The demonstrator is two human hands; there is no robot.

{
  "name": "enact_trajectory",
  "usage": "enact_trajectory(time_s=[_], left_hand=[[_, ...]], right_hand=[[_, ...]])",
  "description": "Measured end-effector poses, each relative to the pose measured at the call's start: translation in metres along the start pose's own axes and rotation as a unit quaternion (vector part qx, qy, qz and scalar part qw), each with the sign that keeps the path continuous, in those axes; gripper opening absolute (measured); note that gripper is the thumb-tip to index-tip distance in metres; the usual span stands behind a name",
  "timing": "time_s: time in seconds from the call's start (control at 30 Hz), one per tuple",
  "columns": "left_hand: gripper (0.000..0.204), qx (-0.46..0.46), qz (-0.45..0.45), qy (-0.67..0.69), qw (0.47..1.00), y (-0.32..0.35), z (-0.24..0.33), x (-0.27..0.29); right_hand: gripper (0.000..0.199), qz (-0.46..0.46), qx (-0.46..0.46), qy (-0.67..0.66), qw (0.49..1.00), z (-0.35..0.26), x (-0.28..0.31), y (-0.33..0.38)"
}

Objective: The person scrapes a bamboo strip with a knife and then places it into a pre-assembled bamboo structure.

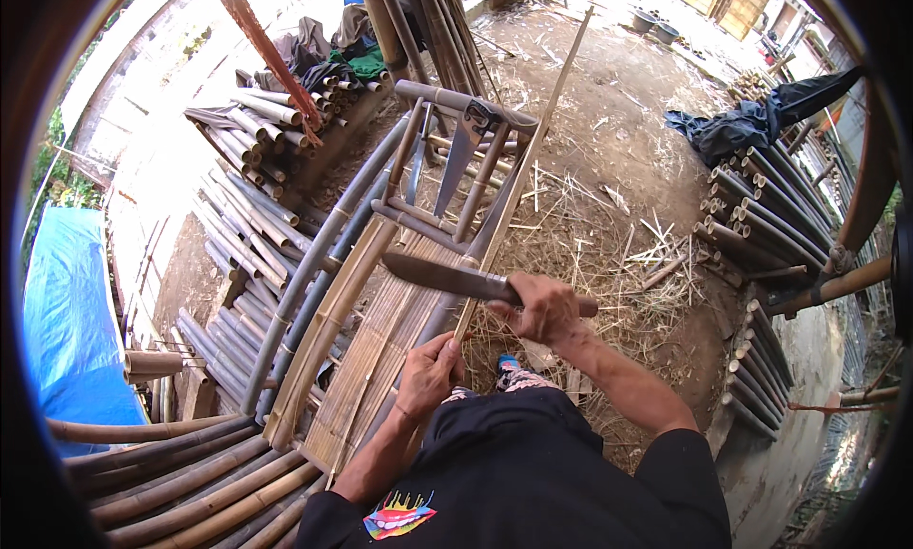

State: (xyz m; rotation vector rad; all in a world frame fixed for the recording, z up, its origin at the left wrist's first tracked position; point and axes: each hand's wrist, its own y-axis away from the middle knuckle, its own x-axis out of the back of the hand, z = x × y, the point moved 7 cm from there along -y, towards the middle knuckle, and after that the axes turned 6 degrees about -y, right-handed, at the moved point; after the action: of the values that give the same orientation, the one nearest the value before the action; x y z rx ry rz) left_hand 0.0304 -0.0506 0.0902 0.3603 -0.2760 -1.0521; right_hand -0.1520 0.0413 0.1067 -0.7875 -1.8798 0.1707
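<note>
My right hand (549, 309) is closed round the handle of a machete (447, 277), whose broad dark blade points left across the bench. A long, thin bamboo strip (540, 148) slants up and away past the blade, and the fingers of my left hand (430, 374) pinch its near end. The blade crosses the strip just beyond my left hand; whether the two touch I cannot tell. Under the blade lies a bamboo bench (380, 335) with a slatted seat. A handsaw (459, 159) hangs from the frame at its far end.
Cut bamboo poles (249, 221) are stacked at the left, near a blue tarp (68, 307). More bamboo lengths (761, 207) stand in a pile at the right under a dark cloth (728, 131). Thin shavings (609, 349) litter the dirt floor. Long poles (190, 478) lie at the lower left.
</note>
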Motion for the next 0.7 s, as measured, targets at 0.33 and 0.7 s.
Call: enact_trajectory(time_s=[0.33, 0.7], left_hand=[[0.031, 0.005, -0.056, -0.037, 0.998, 0.075, -0.035, 0.014], [0.034, 0.050, -0.178, 0.067, 0.980, 0.018, -0.017, -0.011]], right_hand=[[0.060, -0.007, -0.257, 0.062, 0.964, 0.147, 0.090, -0.028], [0.020, 0.192, -0.290, -0.600, 0.721, 0.076, 0.048, -0.063]])
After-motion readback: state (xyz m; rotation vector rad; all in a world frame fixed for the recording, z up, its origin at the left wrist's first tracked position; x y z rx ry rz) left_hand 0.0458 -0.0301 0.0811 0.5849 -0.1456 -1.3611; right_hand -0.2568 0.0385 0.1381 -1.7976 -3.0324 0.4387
